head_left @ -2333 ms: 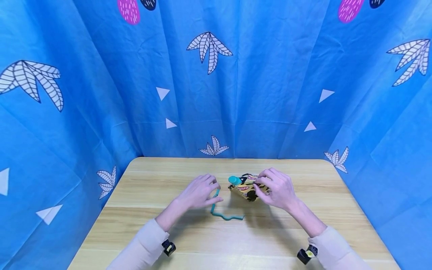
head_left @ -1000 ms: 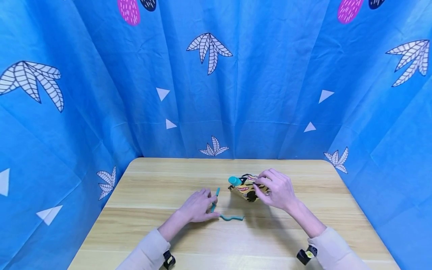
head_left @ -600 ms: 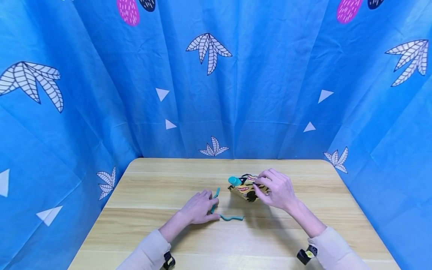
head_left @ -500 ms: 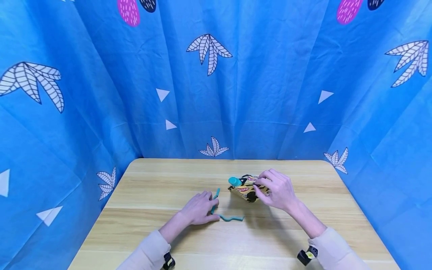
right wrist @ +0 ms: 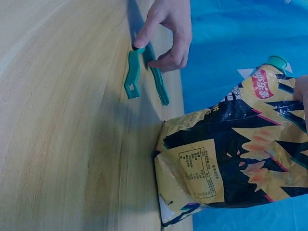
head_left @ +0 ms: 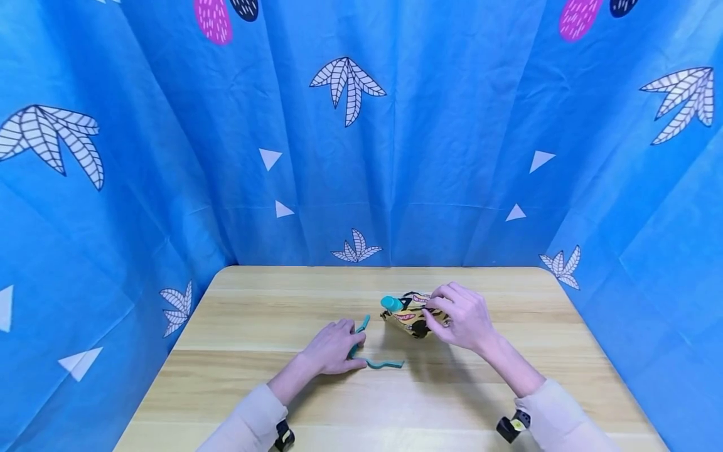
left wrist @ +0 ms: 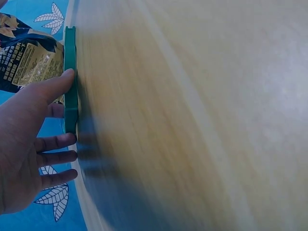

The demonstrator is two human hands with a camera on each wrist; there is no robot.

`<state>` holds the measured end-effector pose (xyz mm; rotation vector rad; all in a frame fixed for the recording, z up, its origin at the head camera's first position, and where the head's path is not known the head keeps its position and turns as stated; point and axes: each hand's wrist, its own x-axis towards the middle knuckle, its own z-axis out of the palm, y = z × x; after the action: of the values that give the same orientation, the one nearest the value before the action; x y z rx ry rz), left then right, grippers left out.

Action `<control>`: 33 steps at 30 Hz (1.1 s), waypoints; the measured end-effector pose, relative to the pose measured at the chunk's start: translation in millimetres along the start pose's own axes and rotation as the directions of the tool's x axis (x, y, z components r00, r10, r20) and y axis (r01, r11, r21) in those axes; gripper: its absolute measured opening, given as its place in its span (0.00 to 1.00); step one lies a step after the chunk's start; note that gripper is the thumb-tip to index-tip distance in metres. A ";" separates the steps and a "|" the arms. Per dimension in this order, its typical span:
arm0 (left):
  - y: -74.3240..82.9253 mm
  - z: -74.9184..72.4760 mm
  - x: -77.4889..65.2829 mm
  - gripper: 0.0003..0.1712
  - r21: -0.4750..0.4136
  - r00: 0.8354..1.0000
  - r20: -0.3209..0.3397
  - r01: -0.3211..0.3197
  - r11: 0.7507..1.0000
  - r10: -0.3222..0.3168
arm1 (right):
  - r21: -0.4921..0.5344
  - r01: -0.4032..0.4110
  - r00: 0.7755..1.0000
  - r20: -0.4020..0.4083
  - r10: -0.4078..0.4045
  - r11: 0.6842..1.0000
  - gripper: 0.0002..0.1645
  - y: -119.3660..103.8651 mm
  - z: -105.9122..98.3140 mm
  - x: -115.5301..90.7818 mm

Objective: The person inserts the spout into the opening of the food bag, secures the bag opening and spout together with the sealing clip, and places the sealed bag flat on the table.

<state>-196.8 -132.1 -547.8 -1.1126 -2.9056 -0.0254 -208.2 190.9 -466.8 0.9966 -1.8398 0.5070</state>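
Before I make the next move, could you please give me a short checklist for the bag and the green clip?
1. Right hand holding the bag by its upper part: ok.
2. Left hand touching the clip: ok, thumb and fingers are on it.
3. Clip's two arms spread: ok, they stand apart in a V.
4. Clip clear of the bag: ok, there is a gap between them.
5. Green cap screwed tight: cannot tell; it sits at the bag's upper corner, but the pictures do not show how firmly.
6. Bag's upper edge flat: cannot tell, the right hand hides part of it.
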 end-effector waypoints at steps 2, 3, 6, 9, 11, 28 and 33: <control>-0.3 0.2 -0.2 0.25 -0.001 1.000 0.000 0.001 1.000 -0.001 | 0.000 0.002 1.000 0.001 -0.002 1.000 0.10 0.0 0.1 0.2; -0.4 0.4 -0.4 0.25 -0.003 1.000 0.000 0.000 1.000 0.000 | 0.001 0.002 1.000 0.000 -0.002 1.000 0.10 0.0 0.1 0.2; 0.1 0.8 -1.2 0.23 -0.008 1.000 -0.005 -0.003 1.000 0.003 | 0.002 0.003 1.000 0.000 -0.003 1.000 0.09 -0.1 0.2 0.0; 0.9 1.4 -1.9 0.21 -0.008 1.000 -0.016 -0.010 1.000 0.010 | 0.002 0.001 1.000 0.001 -0.001 1.000 0.09 -0.1 0.3 0.1; 1.7 1.2 -2.4 0.19 -0.008 1.000 -0.020 -0.011 1.000 0.011 | 0.002 -0.001 1.000 0.003 0.001 1.000 0.09 0.0 0.3 0.0; 2.8 3.0 -3.8 0.14 0.026 0.999 -0.039 -0.028 0.999 0.029 | 0.002 0.011 1.000 0.010 -0.011 1.000 0.08 0.6 0.0 0.1; 1.1 4.4 -3.3 0.14 0.067 0.998 -0.049 -0.039 0.997 0.042 | -0.001 0.013 1.000 0.016 -0.013 1.000 0.09 1.2 0.1 1.1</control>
<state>-193.7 -133.4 -552.4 -1.1428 -2.8173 0.0419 -209.4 191.1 -465.8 1.0137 -1.8465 0.4919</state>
